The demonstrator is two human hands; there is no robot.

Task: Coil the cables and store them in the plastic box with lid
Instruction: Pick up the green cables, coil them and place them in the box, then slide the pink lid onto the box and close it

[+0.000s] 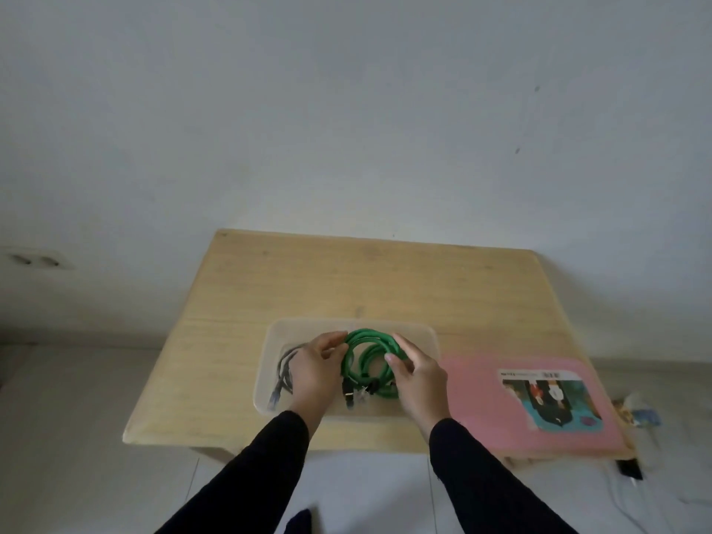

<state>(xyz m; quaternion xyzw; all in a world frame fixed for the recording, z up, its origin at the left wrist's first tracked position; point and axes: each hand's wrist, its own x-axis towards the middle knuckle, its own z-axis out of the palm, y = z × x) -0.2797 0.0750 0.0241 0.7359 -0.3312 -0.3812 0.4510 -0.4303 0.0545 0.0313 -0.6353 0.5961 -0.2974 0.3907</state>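
A plain pale grey-white wall fills the upper half of the view, marked by a few small dark specks on its right side. Low on the left a white double socket sits in the wall. A light wooden bench with rounded corners stands against the wall. Under it lies a floor of pale tiles with thin joints. The light is dim, soft and even, with no hard shadows.
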